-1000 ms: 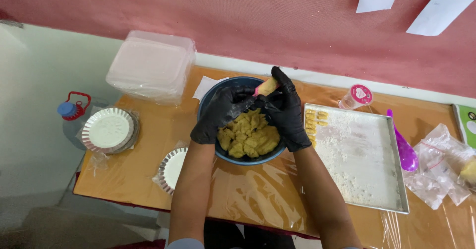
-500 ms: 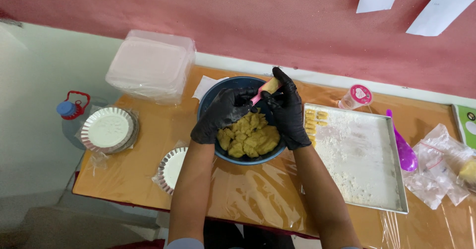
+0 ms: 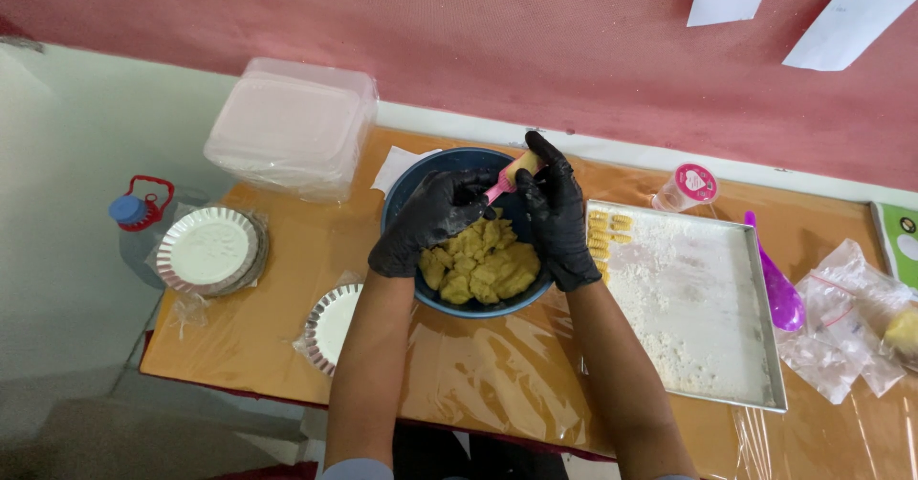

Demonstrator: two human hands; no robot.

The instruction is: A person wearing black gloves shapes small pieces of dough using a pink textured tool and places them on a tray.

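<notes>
Both gloved hands' grip (image 3: pixel 516 185) on pink tool (image 3: pixel 501 186) over dough bowl (image 3: pixel 406 193)

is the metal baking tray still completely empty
No, the metal baking tray already holds a few small yellow dough pieces in its near-left corner, beside the blue bowl, and a dusting of white flour.

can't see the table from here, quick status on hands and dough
Both gloved hands over blue bowl. Left hand and right hand hold pink tool. Yellow dough in bowl. Nothing blocking.

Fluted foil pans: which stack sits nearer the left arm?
The stack of fluted foil pans touching the left forearm, below the blue bowl; the other stack lies farther left.
</notes>
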